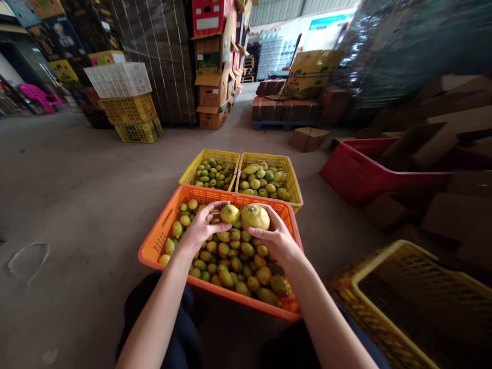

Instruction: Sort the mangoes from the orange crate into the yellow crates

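Floor (pixel 88 215) is supporting orange crate (pixel 151 251). Left hand (pixel 202 226) is holding small fruit (pixel 229 214), right hand (pixel 280 234) larger fruit (pixel 254 217); any slackening risking drops.

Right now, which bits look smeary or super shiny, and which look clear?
Head view: the red crate at right looks stretched and smeary; head view: the plastic wrap at upper right glints brightly; head view: the held smaller fruit and bigger fruit look clearer.

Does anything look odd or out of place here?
Yes: the large fruit in the right hand looks lumpy and outsized beside the small fruit in the left hand. At right, cardboard lies jumbled at odd angles around the red crate.
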Available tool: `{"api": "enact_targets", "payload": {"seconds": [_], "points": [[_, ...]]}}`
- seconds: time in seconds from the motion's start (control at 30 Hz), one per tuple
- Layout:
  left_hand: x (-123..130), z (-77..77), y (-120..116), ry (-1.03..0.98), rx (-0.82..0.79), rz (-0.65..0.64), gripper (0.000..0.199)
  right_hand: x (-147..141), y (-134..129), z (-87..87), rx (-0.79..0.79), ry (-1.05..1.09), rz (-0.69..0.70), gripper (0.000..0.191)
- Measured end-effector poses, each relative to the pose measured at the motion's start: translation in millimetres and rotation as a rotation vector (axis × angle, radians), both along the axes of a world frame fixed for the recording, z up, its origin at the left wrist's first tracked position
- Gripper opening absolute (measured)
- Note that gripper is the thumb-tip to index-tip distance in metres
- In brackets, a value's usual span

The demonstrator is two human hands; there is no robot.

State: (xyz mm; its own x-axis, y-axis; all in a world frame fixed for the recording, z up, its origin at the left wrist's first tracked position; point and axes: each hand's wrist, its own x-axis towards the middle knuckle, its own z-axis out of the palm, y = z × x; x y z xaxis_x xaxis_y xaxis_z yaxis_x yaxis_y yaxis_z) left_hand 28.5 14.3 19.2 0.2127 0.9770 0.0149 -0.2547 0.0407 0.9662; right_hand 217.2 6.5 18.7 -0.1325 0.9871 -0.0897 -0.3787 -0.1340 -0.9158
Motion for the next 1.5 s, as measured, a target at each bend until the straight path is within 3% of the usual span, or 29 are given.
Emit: {"api": "enact_targets", "payload": {"seconds": [0.6, 0.97, 1.07, 1.2, 1.33, 1.5], "points": [[-0.1, -5.3, 3.6, -0.034, 0.016, -0.020, 0.057, 1.4, 1.4, -0.8, 0.145, 0.000, 0.030, 0.061], [0.5, -3.0, 0.8, -0.017, 0.008, -0.016, 0.057, 1.3, 0.5, -0.2, 0.137, 0.016, 0.021, 0.060], [1.6, -1.1, -0.1, 0.010, -0.046, -0.003, 0.051, 0.9, 0.7, -0.3, 0.070, 0.082, 0.009, 0.056], [6.3, -0.3, 1.5, 0.026, -0.211, -0.030, 0.038, -0.6, 3.3, 0.5, -0.140, 0.131, 0.099, 0.031], [12.9, -0.3, 3.2, 0.060, -0.382, -0.021, 0.044, -3.3, 7.0, 3.1, -0.347, 0.095, 0.222, 0.052], [18.4, 1.3, 4.2, 0.066, -0.481, 0.029, 0.047, -4.1, 8.4, 5.6, -0.429, 0.088, 0.257, 0.067]]}}
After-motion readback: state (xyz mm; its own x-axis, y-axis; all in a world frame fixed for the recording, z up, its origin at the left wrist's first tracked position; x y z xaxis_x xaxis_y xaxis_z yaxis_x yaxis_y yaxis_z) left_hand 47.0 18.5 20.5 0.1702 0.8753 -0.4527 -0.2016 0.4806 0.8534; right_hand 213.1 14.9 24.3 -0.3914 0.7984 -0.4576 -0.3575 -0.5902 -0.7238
